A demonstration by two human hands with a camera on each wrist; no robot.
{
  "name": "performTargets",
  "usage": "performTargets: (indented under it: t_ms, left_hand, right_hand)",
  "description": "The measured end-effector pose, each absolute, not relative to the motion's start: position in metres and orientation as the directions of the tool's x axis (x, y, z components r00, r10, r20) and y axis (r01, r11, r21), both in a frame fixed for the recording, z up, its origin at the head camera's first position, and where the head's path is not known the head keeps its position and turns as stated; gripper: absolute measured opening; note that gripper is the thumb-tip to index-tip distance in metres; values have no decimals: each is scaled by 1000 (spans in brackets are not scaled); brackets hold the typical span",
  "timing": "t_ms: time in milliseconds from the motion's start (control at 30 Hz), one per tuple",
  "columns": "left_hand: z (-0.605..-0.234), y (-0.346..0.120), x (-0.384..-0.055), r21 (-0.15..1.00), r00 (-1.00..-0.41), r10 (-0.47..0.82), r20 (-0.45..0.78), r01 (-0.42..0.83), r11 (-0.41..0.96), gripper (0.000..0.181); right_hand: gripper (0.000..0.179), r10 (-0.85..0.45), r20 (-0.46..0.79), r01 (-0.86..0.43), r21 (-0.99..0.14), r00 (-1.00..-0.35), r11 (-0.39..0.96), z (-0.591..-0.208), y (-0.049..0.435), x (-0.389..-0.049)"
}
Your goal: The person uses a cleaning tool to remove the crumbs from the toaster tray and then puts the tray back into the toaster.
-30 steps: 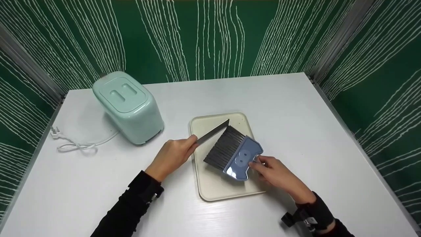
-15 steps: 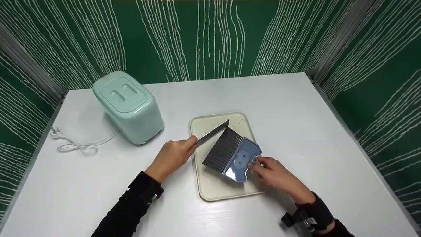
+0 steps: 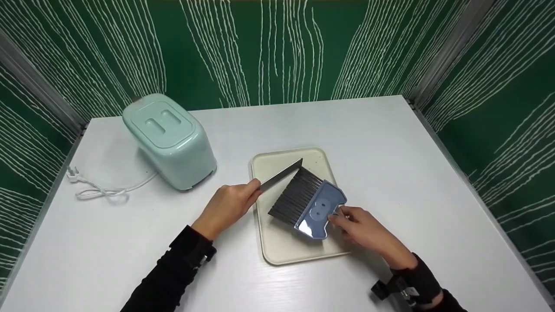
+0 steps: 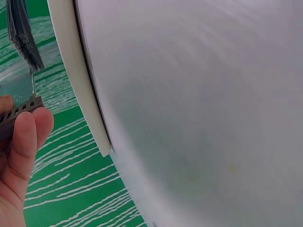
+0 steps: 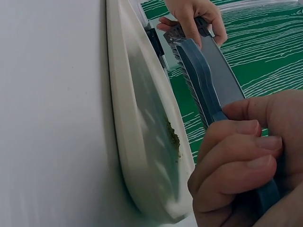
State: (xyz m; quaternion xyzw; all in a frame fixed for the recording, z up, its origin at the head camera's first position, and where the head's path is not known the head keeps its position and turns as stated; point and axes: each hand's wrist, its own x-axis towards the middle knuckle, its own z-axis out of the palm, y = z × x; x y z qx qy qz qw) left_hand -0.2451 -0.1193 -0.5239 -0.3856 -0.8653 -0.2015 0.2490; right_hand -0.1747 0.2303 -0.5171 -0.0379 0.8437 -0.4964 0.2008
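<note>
My left hand (image 3: 230,207) grips the slotted end of a thin grey metal crumb tray (image 3: 281,175), tilted on edge over a cream tray (image 3: 277,253). My right hand (image 3: 368,229) holds a wide blue brush (image 3: 320,210) by its handle, which the fingers mostly hide. Its dark bristles (image 3: 295,195) point up and left, with their tips close to the crumb tray's face. In the right wrist view, a small pile of dark green crumbs (image 5: 173,137) lies inside the cream tray. The left wrist view shows fingers (image 4: 26,132) pinching the slotted end (image 4: 23,111).
A mint-green toaster (image 3: 171,138) with a lid stands at the back left of the white table (image 3: 368,143). Its white cord (image 3: 108,190) lies bundled to the left, ending in a plug (image 3: 73,175). Green walls with white streaks (image 3: 290,52) enclose the table.
The brush has dipped a little down and left, then come back up and right, close to the crumb tray. The left hand and crumb tray stay nearly still.
</note>
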Motion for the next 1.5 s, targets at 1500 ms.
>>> performTargets:
  t_ms: [1500]
  left_hand:
    - [-524,-120,-245,175,-590,569,573,766,619,17]
  right_hand:
    - [34,-248,-272,97,-831,-930,548,-515,228,-175]
